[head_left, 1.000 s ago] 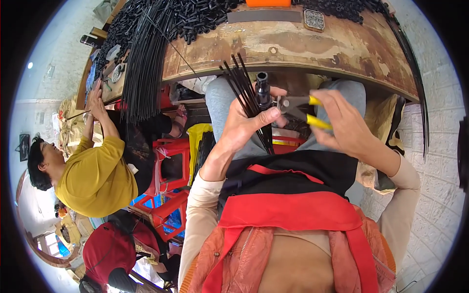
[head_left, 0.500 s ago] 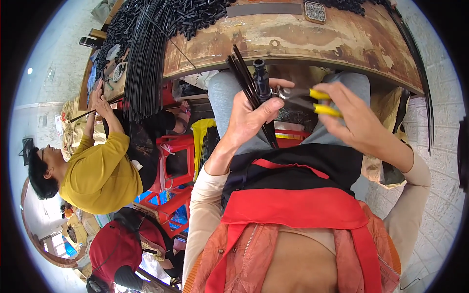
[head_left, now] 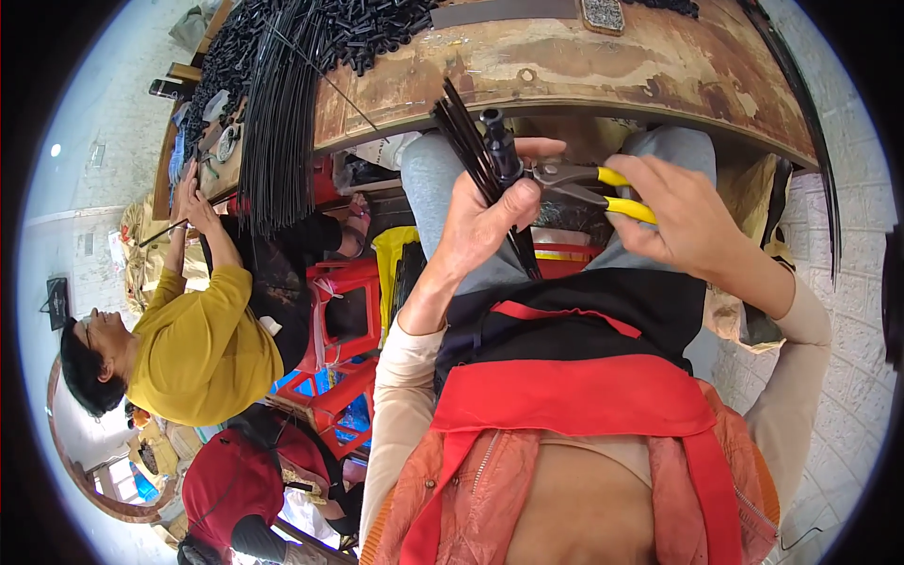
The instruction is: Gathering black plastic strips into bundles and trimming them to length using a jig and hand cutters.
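The worn wooden table (head_left: 565, 80) is showing stained patches; a heap of black tubular parts (head_left: 377, 38) is covering its left portion, and a sheaf of long rods (head_left: 278, 141) is overhanging its near edge there. A small tin (head_left: 603, 15) is lying toward its far side. A white brick wall (head_left: 800, 405) is standing right of the table; a co-worker in yellow (head_left: 202, 339) is sitting at its left end.

Just this side of the table's near edge, the left hand (head_left: 485, 221) is curling around thin black rods (head_left: 457, 127) and a dark cylinder (head_left: 500, 146). The right hand (head_left: 683, 202) is gripping the spread yellow handles of the pliers (head_left: 574, 184). The pliers' long axis is running roughly along that edge, nose pointing left; the cylinder and rods are pointing tableward, leaning left. Beneath the table, a white bag (head_left: 400, 146) is bearing print too small to read.
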The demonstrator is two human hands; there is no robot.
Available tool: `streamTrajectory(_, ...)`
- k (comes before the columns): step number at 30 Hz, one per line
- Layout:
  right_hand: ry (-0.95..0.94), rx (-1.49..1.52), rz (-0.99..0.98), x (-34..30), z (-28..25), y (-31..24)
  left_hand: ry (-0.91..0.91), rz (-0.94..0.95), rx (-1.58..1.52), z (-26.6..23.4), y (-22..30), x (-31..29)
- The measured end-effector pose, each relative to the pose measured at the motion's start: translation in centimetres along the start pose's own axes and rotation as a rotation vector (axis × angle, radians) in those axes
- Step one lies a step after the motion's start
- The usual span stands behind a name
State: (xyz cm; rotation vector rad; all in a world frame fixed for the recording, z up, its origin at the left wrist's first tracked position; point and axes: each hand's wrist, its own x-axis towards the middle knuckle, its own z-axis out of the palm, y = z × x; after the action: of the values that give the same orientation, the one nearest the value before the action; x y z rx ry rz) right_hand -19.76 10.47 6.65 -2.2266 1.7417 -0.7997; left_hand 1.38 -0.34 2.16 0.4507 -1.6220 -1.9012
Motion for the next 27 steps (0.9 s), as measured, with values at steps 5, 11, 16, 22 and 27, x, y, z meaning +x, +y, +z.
streamTrajectory(5,-0.542,0.801,0.584,-0.2,3.1,-0.8,0.134,0.078,-0.110,0.3,-1.0,-0.6)
streamTrajectory(11,-0.361,0.938,0.413,-0.4,6.0,0.3,0.218,-0.014,0.015,0.8,-0.1,-0.3)
streamTrajectory(16,-0.466,0.946,0.407,0.2,4.7,0.7,0.168,0.030,-0.007,1.1,-0.5,0.0)
streamTrajectory(22,-0.613,1.209,0.475,0.6,2.1,0.8,0.137,-0.003,-0.055,1.0,-0.7,0.0)
streamTrajectory(27,-0.897,1.144,0.538,1.6,-0.1,0.6,0.114,0.008,-0.064,0.9,-1.0,-0.4)
